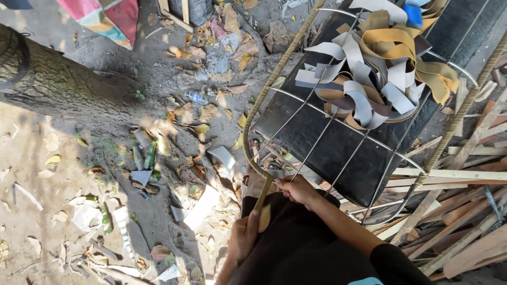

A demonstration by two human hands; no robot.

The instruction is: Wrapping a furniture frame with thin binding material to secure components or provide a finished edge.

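A curved metal wire frame [338, 124] lies tilted across my lap, its rim [264, 95] wound with tan cane strip. My right hand [297, 190] grips the rim's lower bend where the winding ends. My left hand [244, 236] sits just below it, closed on the loose flat end of the cane strip [262, 203], which runs up to the rim. Under the frame is a black padded board [322, 142]. A heap of curled tan and grey strips [380, 68] rests on top of it.
A thick tree trunk [58, 84] lies across the upper left. Dry leaves, paper scraps and small bottles [150, 155] litter the dirt ground. Wooden slats and offcuts [465, 211] are piled at the right. Coloured cloth [105, 16] lies at the top left.
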